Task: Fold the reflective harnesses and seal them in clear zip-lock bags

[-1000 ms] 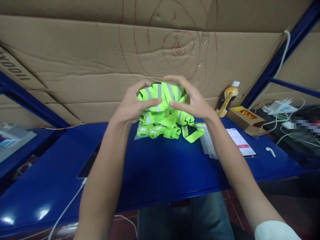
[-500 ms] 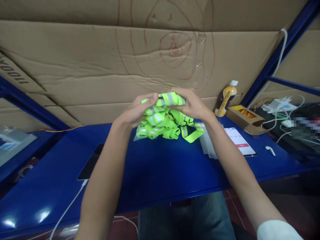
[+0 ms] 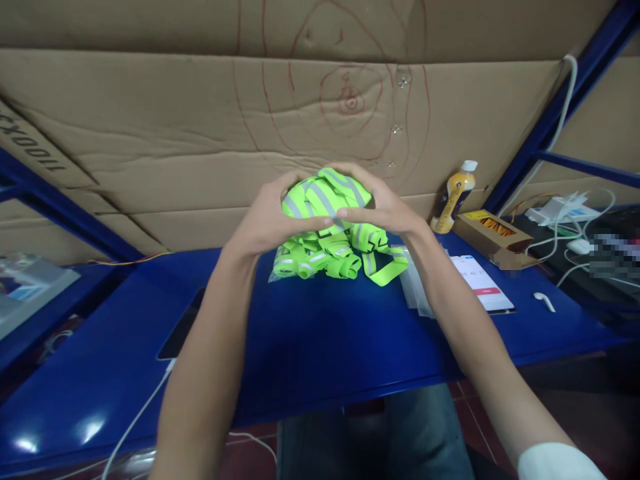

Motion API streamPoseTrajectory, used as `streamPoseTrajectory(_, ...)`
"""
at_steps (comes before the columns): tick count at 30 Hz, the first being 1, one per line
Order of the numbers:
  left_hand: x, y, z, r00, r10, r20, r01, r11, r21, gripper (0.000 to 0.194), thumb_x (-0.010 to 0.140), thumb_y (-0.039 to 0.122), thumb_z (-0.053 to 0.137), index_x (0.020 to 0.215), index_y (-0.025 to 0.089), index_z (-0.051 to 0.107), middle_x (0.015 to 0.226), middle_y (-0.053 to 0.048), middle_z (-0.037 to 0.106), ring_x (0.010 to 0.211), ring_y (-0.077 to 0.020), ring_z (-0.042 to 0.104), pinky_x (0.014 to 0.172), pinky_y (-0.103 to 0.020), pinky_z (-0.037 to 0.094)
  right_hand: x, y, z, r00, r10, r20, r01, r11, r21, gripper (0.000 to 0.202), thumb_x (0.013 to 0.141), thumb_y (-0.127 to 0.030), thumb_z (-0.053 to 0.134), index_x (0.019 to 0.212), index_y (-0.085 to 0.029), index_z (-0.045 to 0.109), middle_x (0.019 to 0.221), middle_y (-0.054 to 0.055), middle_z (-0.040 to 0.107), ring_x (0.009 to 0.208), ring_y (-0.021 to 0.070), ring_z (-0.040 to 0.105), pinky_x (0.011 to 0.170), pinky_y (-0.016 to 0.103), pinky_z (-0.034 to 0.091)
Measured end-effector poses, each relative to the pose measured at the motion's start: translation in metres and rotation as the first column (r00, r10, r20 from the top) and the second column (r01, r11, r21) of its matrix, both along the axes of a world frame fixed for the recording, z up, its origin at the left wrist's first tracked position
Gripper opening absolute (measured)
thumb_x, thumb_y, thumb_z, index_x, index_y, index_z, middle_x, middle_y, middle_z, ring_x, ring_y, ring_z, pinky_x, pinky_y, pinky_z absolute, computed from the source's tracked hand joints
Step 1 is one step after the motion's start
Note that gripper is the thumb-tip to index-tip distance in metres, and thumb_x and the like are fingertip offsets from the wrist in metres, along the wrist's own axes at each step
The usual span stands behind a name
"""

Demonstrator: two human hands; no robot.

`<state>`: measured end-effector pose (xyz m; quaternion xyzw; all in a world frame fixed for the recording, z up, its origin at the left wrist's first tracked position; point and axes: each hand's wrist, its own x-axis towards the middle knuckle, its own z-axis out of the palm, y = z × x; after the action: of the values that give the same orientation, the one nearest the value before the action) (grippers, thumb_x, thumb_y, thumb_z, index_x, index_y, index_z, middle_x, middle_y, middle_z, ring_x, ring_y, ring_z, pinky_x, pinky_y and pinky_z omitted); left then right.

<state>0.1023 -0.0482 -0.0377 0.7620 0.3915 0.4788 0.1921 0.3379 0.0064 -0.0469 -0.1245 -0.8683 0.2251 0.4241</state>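
Observation:
Between my two hands is a bunch of neon yellow-green reflective straps (image 3: 323, 193) with silver stripes. My left hand (image 3: 267, 217) wraps its left side, the thumb across the front. From the right, my right hand (image 3: 387, 207) grips the same bunch, and the two thumb tips nearly meet. Right below lies a pile of more such straps (image 3: 320, 257), with clear plastic showing at its left edge. One strap loop (image 3: 387, 265) sticks out to the right of the pile. My fingers behind the bunch are mostly hidden.
On the blue table (image 3: 320, 347) to the right lie clear plastic bags (image 3: 417, 293), a phone with a lit screen (image 3: 483, 287) and a white earbud (image 3: 544, 302). Farther back stand a yellow bottle (image 3: 453, 197) and an open cardboard box (image 3: 493, 233). A dark phone (image 3: 183, 327) with a cable lies left.
The bunch in my hands has been lifted slightly and turned, so more of its striped face shows. My thumbs have come down across its front. The pile below stays put.

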Motion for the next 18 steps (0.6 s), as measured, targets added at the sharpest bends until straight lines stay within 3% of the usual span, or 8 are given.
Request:
streamPoseTrajectory(4,0.012,-0.004,-0.001,0.968,0.050,-0.245,0.031,0.948,0.316,0.057,0.072,0.043,0.098,0.119,0.024,0.071,0.114,-0.005,0.075,0.105,-0.0272,0.068,0.099,-0.041,0.051,0.002,0.007,-0.010,0.999,0.030,-0.023,-0.035,0.963,-0.269,0.061,0.078,-0.062,0.088,0.115,-0.018,0.068,0.105,0.003,0.070,0.095,0.0211,0.065,0.085,0.036,0.057)
streamPoseTrajectory(7,0.020,0.001,-0.009,0.973,0.060,-0.222,0.023,0.935,0.354,0.058,0.075,0.051,0.095,0.120,0.024,0.070,0.122,-0.008,0.073,0.115,-0.0300,0.066,0.101,-0.042,0.051,0.004,0.006,-0.011,0.997,0.058,-0.042,-0.069,0.935,-0.347,0.056,0.073,-0.061,0.092,0.098,-0.017,0.068,0.088,0.000,0.066,0.080,0.0162,0.059,0.072,0.029,0.052)
streamPoseTrajectory(10,0.022,0.008,-0.018,0.999,-0.050,-0.022,0.053,0.983,0.175,0.060,0.080,0.059,0.088,0.125,0.025,0.067,0.128,-0.008,0.071,0.117,-0.0278,0.066,0.098,-0.038,0.054,0.003,0.003,-0.007,0.999,-0.002,-0.048,-0.014,0.945,-0.327,0.054,0.069,-0.059,0.094,0.087,-0.017,0.066,0.079,-0.002,0.060,0.074,0.0144,0.054,0.068,0.028,0.047)
streamPoseTrajectory(12,0.022,0.011,-0.022,0.982,-0.124,0.141,0.126,0.992,-0.010,0.062,0.078,0.062,0.089,0.122,0.023,0.069,0.121,-0.009,0.073,0.107,-0.0250,0.069,0.089,-0.035,0.057,0.001,0.002,-0.005,0.998,-0.053,-0.030,0.042,0.956,-0.289,0.052,0.069,-0.059,0.094,0.085,-0.017,0.066,0.078,-0.002,0.059,0.074,0.0146,0.052,0.068,0.028,0.046)
streamPoseTrajectory(15,0.021,0.011,-0.025,0.948,-0.135,0.288,0.209,0.947,-0.244,0.061,0.067,0.056,0.098,0.106,0.017,0.072,0.101,-0.009,0.076,0.087,-0.0229,0.071,0.073,-0.033,0.059,-0.002,0.001,-0.004,0.996,-0.088,0.002,0.087,0.981,-0.175,0.052,0.073,-0.060,0.091,0.094,-0.018,0.068,0.087,0.000,0.064,0.082,0.0172,0.056,0.075,0.030,0.048)
streamPoseTrajectory(18,0.020,0.010,-0.025,0.935,-0.101,0.340,0.208,0.932,-0.297,0.056,0.061,0.047,0.102,0.098,0.017,0.073,0.088,-0.006,0.075,0.073,-0.0204,0.070,0.062,-0.031,0.058,0.000,-0.001,-0.003,0.999,-0.042,0.009,0.043,0.995,-0.088,0.059,0.078,-0.062,0.086,0.113,-0.018,0.067,0.106,0.004,0.070,0.097,0.0205,0.061,0.087,0.032,0.051)
